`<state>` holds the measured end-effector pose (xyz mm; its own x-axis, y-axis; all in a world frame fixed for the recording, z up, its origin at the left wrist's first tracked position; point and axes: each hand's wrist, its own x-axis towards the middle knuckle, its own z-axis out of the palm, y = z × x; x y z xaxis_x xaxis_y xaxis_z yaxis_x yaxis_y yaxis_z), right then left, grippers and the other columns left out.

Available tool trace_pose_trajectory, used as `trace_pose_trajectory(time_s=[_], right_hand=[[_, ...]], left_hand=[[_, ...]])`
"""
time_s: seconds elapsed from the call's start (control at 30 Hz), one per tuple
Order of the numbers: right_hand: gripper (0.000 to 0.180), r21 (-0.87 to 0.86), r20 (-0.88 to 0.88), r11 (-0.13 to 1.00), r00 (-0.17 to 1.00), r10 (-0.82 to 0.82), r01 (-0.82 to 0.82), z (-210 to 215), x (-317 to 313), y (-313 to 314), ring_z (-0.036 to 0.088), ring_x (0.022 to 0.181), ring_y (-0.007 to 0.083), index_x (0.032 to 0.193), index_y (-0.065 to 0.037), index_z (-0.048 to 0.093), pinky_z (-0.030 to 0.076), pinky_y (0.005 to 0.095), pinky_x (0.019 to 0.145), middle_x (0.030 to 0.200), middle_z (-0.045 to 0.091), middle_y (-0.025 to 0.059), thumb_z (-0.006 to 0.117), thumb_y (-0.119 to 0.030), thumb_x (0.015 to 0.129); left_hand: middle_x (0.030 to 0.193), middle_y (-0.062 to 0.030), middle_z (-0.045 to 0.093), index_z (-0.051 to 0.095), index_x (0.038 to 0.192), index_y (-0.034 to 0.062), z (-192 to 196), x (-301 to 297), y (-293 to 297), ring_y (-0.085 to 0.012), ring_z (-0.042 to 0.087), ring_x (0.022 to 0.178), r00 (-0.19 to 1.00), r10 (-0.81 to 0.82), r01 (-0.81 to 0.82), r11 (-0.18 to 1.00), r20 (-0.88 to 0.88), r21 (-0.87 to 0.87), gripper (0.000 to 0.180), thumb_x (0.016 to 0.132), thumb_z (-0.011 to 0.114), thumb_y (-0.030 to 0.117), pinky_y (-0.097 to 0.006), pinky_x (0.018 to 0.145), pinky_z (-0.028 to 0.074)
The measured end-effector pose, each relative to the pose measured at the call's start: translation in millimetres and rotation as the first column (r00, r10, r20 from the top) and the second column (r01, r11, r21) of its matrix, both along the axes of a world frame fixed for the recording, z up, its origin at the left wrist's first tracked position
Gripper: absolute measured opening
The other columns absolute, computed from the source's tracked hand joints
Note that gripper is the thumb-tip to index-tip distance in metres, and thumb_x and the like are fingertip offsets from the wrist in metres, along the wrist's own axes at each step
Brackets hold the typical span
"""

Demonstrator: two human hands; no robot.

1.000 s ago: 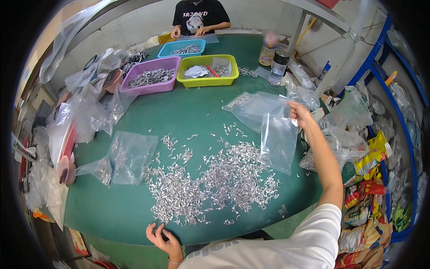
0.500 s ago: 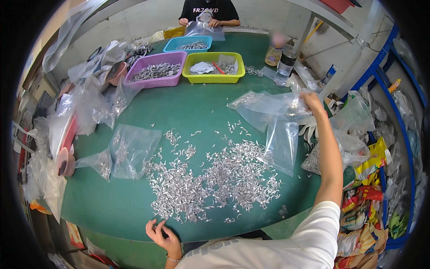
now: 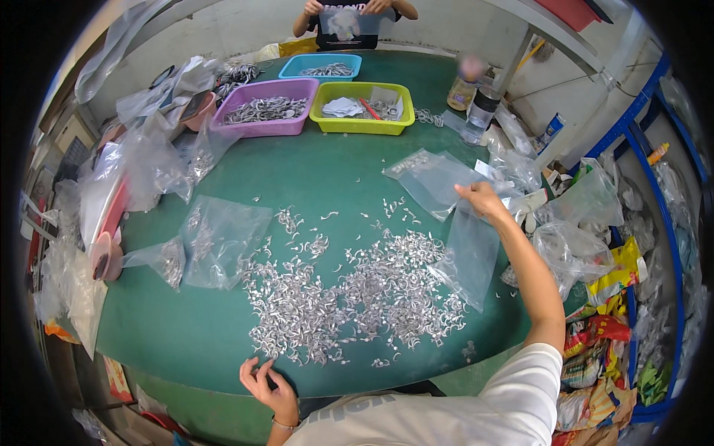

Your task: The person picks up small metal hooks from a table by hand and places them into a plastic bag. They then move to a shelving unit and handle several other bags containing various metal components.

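Many small silvery curved metal pieces [image 3: 297,312] lie in two merging heaps on the green table. At the near table edge my left hand [image 3: 269,390] rests with its fingers loosely bent and apart, holding nothing. Over on the right, my right hand [image 3: 485,202] has thumb and fingers pinched at the upper end of a clear plastic bag [image 3: 473,249]. That bag reaches down to the right edge of the heap. Beyond the hand lies another clear bag [image 3: 430,181] with small pieces in its far corner. The fingertips partly hide what they pinch.
A purple basket [image 3: 265,132], a yellow-green basket [image 3: 364,128] and a blue basket [image 3: 286,70] hold metal parts at the far side. Filled bags [image 3: 223,256] lie left. A lidded bottle [image 3: 482,115] stands far right. Across the table a person's hands [image 3: 378,6] hold a bag.
My right hand has moved left and nearer, from the far-right bags to the end of the clear bag. My left hand stays put. The person opposite has raised their bag.
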<state>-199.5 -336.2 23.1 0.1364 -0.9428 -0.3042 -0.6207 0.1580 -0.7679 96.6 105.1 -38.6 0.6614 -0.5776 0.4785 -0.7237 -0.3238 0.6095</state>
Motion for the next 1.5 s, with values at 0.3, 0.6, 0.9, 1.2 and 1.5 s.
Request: trace_pose_trajectory(time_s=[0.3, 0.6, 0.9, 1.2, 1.5], right_hand=[[0.029, -0.326, 0.109, 0.943, 0.994, -0.027, 0.061, 24.1, 24.5, -37.3, 0.038, 0.046, 0.0108, 0.067, -0.002, 0.062, 0.031, 0.0298, 0.044, 0.051, 0.045, 0.0004, 0.058, -0.027, 0.081], [0.043, -0.627, -0.099, 0.775, 0.995, 0.02, -0.078, 65.4, 33.0, -62.6, 0.044, 0.052, 0.0128, 0.059, 0.0, 0.056, 0.036, 0.0298, 0.052, 0.053, 0.051, 0.0052, 0.057, -0.037, 0.082], [0.042, -0.408, -0.208, 0.636, 0.745, 0.634, -0.655, 142.6, 87.5, 33.2, 0.027, 0.051, 0.0061, 0.055, -0.003, 0.042, 0.022, 0.0264, 0.046, 0.052, 0.031, -0.003, 0.054, -0.031, 0.084], [0.04, -0.303, -0.038, 0.524, 0.559, 0.828, -0.796, 176.7, 107.5, 116.9, 0.03, 0.051, 0.0048, 0.055, -0.003, 0.045, 0.023, 0.0245, 0.047, 0.051, 0.036, -0.0032, 0.053, -0.027, 0.086], [0.028, -0.432, -0.204, 0.573, 0.695, 0.689, -0.696, 163.6, 118.0, 156.8, 0.028, 0.053, 0.0061, 0.069, 0.0, 0.049, 0.024, 0.0237, 0.048, 0.055, 0.033, -0.0031, 0.058, -0.022, 0.083]], left_hand=[[0.106, -0.0162, 0.047, 0.055, 0.086, -0.0006, 2.4, 1.4, -0.5, -0.0337, 0.043, 0.102, 1.0, -0.011, 0.011, 1.0, 0.026, -0.005, 0.021, 0.072, 0.048, -0.014, -0.041, 0.08, 0.038], [0.106, -0.0157, 0.047, 0.055, 0.087, 0.0002, -0.6, 1.5, 1.4, -0.0333, 0.043, 0.101, 1.0, -0.019, 0.019, 0.999, -0.006, -0.037, 0.021, 0.072, 0.048, -0.014, -0.04, 0.08, 0.038], [0.106, -0.0129, 0.047, 0.05, 0.107, -0.0033, 36.0, 3.8, -25.0, -0.0217, 0.049, 0.099, 0.853, -0.355, 0.297, 0.933, -0.382, -0.204, 0.029, 0.079, 0.045, -0.007, -0.031, 0.088, 0.038], [0.134, -0.0195, 0.031, 0.017, 0.135, 0.0036, 41.4, -42.4, -114.1, -0.0307, 0.037, 0.121, -0.563, -0.579, 0.011, 0.708, -0.59, -0.706, 0.052, 0.093, 0.039, 0.025, -0.041, 0.098, 0.034], [0.135, -0.0183, 0.029, 0.014, 0.137, 0.0192, 49.2, -53.8, -101.5, -0.0365, 0.033, 0.122, -0.631, -0.731, -0.156, 0.449, -0.261, -0.88, 0.057, 0.089, 0.045, 0.016, -0.053, 0.096, 0.033]])
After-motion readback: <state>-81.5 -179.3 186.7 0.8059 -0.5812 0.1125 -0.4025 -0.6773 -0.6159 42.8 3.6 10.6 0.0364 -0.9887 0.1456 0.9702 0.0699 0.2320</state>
